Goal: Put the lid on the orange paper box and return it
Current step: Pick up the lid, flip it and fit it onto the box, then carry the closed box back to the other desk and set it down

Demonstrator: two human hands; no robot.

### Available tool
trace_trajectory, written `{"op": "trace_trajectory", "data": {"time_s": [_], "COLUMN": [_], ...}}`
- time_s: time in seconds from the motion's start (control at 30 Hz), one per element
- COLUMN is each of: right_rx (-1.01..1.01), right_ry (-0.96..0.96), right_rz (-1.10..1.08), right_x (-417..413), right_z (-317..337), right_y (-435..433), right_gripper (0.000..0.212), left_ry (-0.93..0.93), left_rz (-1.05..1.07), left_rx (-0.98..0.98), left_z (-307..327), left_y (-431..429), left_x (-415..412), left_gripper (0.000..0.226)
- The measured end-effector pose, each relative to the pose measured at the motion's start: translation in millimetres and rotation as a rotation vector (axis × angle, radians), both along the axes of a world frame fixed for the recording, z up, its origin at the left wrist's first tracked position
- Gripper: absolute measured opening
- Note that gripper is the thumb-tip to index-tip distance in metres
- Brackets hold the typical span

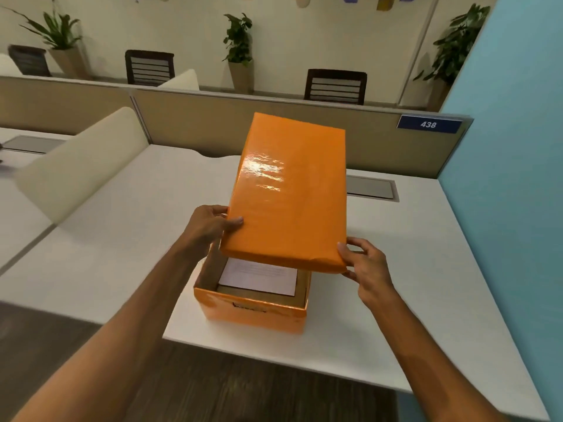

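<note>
White desk (122, 239) bears one orange box (253, 315); two hands (207, 226) (368, 266) grip one lid (289, 193) above.

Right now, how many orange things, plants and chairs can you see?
Orange things: 2, the lid and the box
Potted plants: 3
Dark chairs: 3
Total: 8

A white desk (380, 315) meets a beige partition (198, 123) bearing a blue sign (429, 124) marked 438. Beyond it stand two dark slatted chairs (335, 86) and potted plants (239, 53); a teal wall (518, 147) rises on the right.
</note>
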State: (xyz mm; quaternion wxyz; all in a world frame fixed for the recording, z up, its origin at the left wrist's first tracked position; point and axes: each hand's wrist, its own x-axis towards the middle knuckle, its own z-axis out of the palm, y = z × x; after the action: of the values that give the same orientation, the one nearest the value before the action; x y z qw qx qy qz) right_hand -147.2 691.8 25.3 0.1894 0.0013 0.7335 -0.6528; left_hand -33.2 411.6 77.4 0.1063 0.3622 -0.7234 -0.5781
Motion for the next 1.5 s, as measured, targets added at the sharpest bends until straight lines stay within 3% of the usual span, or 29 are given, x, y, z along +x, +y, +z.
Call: {"op": "trace_trajectory", "data": {"time_s": [0.2,0.57,0.73,1.5], "right_rx": [0.075,0.111,0.159,0.151], "right_ry": [-0.091,-0.106,-0.080,-0.095], "right_rz": [-0.021,-0.104,-0.126,-0.083], "right_x": [27,63,69,83], "right_z": [-15,-39,-41,-43], "right_y": [-25,-54,-55,-39], "right_gripper": [0.039,0.027,0.031,0.027], "left_ry": [-0.055,-0.165,-0.173,-0.068], "left_rz": [0.045,-0.041,-0.071,-0.171], "left_rx": [0.028,0.077,0.081,0.158], "left_z": [-27,-65,-75,-95], "left_y": [-26,-61,-63,-65], "left_x": [26,49,55,73], "left_gripper": [0.047,0.052,0.052,0.064]}}
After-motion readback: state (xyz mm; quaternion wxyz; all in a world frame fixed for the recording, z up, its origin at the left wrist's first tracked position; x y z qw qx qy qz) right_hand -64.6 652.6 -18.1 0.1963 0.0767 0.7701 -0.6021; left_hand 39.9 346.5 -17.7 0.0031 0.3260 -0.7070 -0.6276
